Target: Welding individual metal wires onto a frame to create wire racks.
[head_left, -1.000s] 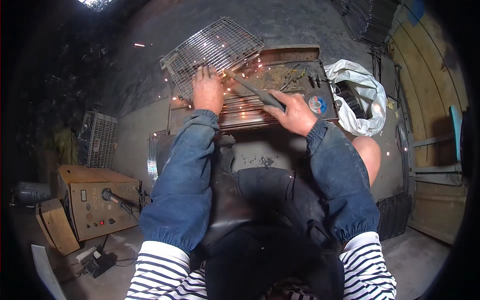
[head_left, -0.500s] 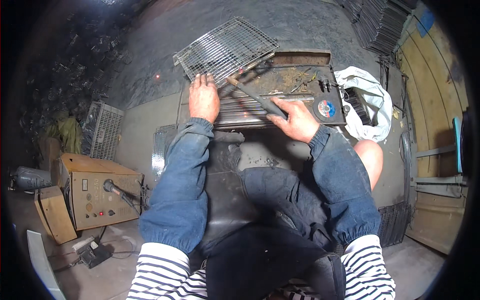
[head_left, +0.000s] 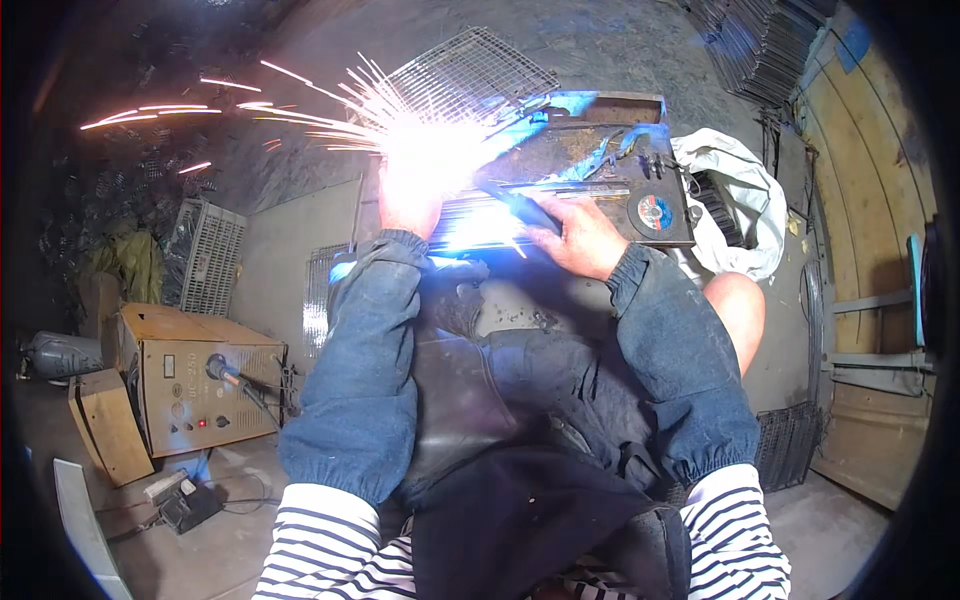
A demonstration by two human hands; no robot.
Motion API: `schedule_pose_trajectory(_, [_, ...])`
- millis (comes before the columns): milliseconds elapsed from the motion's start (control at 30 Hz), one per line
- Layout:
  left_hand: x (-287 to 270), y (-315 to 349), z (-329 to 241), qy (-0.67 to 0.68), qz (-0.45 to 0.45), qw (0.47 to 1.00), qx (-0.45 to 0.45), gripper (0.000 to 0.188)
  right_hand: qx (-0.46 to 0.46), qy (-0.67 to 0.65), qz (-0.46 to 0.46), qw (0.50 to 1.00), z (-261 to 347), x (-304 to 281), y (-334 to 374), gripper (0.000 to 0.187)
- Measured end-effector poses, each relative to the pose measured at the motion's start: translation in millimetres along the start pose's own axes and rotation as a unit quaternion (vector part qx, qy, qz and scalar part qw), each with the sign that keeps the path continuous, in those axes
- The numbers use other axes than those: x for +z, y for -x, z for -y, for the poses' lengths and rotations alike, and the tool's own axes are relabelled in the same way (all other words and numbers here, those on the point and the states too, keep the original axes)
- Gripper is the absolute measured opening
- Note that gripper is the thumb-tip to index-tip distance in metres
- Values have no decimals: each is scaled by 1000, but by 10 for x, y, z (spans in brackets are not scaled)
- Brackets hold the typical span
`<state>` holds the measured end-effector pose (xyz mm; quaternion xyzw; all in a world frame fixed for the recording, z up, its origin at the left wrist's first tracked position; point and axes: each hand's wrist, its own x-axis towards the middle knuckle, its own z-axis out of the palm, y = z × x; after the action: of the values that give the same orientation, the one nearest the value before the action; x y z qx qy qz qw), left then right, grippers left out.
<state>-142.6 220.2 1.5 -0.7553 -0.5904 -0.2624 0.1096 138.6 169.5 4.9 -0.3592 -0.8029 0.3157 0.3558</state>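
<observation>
My right hand (head_left: 583, 240) is closed round the dark handle of a welding torch (head_left: 537, 212), which slants up to the left. The torch's tip is lost in a white glare with sparks flying up and to the left. My left hand (head_left: 408, 214) is beside this glare, at the near left corner of a wire mesh rack (head_left: 478, 66); its fingers are washed out by the light. Several thin metal rods (head_left: 592, 189) lie side by side along the near part of the work table (head_left: 540, 158). The near left part of the rack is hidden by the glare.
A round cutting disc (head_left: 652, 214) lies at the table's right end. Beyond it is a white sack (head_left: 752, 190) with dark pieces inside. The welding machine (head_left: 215, 385) stands at lower left, near a grey plastic crate (head_left: 212, 258). Stacked mesh panels (head_left: 755, 50) are at far right.
A bright arc and sparks have appeared at the torch tip, between my hands. My right hand has shifted slightly left with the torch; my left hand stays by the rack's corner.
</observation>
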Motion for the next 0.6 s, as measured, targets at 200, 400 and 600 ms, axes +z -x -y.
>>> schedule_pose_trajectory(200, [8,38,60,-163,59,984,26,37,7,-6,-11,1000,23,13,-10,38])
schedule_pose_trajectory(400, [-36,-15,-30,-196,76,978,1,48,17,1,0,1000,88,-50,-21,42])
schedule_pose_trajectory(600, [-25,-40,3,-171,87,981,-34,50,45,26,-43,998,-8,-189,88,46])
